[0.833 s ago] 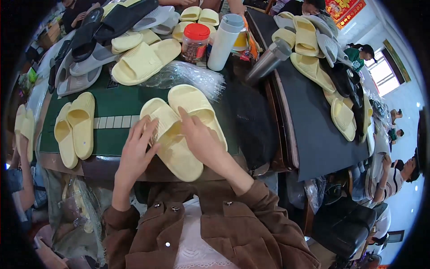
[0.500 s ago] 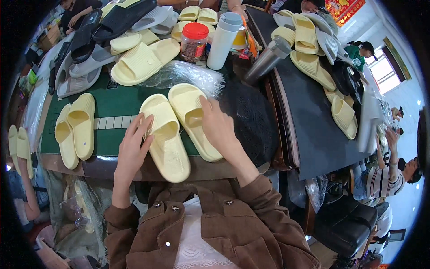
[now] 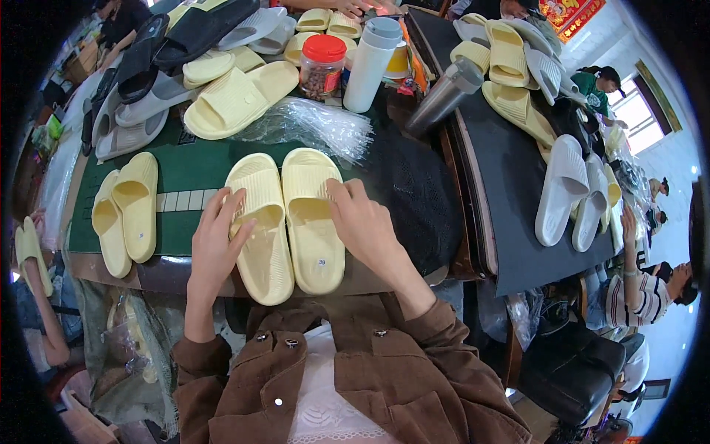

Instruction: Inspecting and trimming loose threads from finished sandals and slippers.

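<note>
broad table with a dark green mat and brown front edge; at the right, a neighbouring table with a dark grey flat top. heap of black, grey and pale yellow slippers on the green-matted table's far left. pair of pale yellow, ribbed-strap slippers centred before the person, side by side, toes pointing away, heels at the table's front edge. second pale yellow pair lies left of them, one slipper overlapping the other. left hand: thumb and fingers spread wide, touching the centred left slipper's outer side by its strap. right hand: fingers bent at the right slipper's outer strap edge; cannot tell whether it grips, thumb hidden. beyond the toes, loose clear plastic sleeves; behind those, a white cylindrical bottle with grey lid beside a red-lidded clear jar. small white label on the right slipper's heel.
</note>
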Available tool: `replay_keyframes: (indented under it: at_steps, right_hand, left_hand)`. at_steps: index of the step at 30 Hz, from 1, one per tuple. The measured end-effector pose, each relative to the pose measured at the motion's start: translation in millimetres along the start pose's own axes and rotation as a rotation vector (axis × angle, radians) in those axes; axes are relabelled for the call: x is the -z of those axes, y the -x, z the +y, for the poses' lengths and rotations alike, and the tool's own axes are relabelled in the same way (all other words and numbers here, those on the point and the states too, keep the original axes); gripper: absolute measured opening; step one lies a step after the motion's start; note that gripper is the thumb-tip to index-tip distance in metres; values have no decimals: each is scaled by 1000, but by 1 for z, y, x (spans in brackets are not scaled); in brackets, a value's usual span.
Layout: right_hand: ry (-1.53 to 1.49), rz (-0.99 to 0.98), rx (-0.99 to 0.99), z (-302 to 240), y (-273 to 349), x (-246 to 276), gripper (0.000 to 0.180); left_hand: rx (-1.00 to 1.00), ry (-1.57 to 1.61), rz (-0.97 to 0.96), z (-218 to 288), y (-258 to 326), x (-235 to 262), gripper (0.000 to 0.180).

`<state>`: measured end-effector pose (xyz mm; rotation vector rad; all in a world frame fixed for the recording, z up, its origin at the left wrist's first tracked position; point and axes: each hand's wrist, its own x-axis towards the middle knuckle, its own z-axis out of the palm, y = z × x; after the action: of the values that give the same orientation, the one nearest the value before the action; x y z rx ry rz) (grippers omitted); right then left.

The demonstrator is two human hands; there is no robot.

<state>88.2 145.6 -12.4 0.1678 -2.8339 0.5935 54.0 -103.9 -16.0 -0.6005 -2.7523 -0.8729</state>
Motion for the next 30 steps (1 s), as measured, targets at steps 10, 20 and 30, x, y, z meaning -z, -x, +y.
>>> replay_keyframes:
  at_steps: [10,20,30]
  right_hand:
    - [-597,563,451,-17,-52,80,37]
    - [-1403,940,358,-8,-57,106,22]
    - [-1249,562,-335,41,-54,-55,21]
  left_hand:
    - [-25,-75,8,3,1,-8,48]
    - [-62,-117,53,4,1,-10,51]
    - [-78,-191,73,3,1,-17,51]
